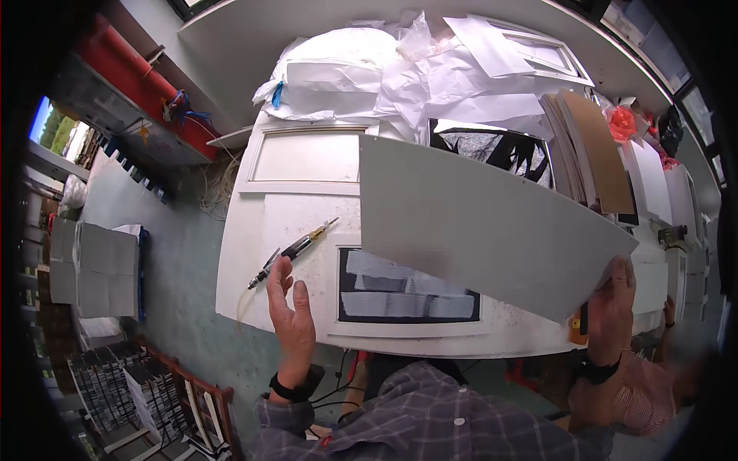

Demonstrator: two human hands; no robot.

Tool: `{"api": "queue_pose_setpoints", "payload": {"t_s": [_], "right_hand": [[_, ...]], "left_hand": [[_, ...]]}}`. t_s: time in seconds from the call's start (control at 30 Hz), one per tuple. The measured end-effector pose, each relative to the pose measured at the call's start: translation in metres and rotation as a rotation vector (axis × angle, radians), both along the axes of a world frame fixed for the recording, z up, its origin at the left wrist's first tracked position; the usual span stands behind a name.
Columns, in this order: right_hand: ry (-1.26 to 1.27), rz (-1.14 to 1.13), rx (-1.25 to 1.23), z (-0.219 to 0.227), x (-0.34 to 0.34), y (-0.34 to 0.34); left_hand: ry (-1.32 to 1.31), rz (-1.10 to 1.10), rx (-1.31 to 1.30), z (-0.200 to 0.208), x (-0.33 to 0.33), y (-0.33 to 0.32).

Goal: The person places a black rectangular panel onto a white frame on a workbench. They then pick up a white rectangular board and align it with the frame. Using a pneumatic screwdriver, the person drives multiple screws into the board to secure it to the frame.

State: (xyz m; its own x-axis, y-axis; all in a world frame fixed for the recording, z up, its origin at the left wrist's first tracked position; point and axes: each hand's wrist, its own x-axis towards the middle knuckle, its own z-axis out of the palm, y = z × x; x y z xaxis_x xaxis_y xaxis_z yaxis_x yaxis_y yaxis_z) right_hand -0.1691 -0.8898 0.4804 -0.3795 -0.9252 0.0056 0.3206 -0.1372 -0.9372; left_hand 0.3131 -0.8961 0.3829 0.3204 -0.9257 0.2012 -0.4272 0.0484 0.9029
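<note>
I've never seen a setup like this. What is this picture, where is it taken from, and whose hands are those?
There is no machine arm here: these are a person's own bare hands. A wide fisheye camera on the person's head looks down, so straight edges bend toward the rim. The right hand holds a large grey panel near its lower right corner. The left hand is open, holding nothing, close to a slim handheld tool. On the white table lie that tool, a white-framed black-and-white piece partly hidden by the panel, another framed white panel and crumpled white wrapping.
</note>
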Motion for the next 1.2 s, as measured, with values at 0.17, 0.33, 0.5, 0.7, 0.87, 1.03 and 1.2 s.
{"api": "queue_pose_setpoints", "payload": {"t_s": [0.17,0.33,0.5,0.7,0.87,1.03,1.2], "right_hand": [[-0.3,0.201,0.332,-0.069,0.076,0.051],[-0.395,0.312,0.45,-0.125,0.082,0.083],[-0.278,0.361,0.553,-0.152,0.075,0.116],[0.056,0.208,0.63,-0.223,0.066,0.15],[0.187,0.085,0.487,-0.253,0.066,0.137],[0.281,-0.006,0.401,-0.278,0.068,0.139],[0.288,0.004,0.27,-0.283,0.081,0.151]], "left_hand": [[0.288,-0.062,0.236,-0.012,0.026,0.055],[0.216,-0.034,0.398,-0.032,0.027,0.137],[0.258,-0.001,0.464,-0.059,0.019,0.169],[0.489,-0.001,0.412,-0.093,-0.005,0.133],[0.402,-0.187,0.379,-0.127,0.006,0.098],[0.467,-0.286,0.364,-0.146,-0.004,0.077],[0.602,-0.338,0.349,-0.162,0.009,0.091]]}}
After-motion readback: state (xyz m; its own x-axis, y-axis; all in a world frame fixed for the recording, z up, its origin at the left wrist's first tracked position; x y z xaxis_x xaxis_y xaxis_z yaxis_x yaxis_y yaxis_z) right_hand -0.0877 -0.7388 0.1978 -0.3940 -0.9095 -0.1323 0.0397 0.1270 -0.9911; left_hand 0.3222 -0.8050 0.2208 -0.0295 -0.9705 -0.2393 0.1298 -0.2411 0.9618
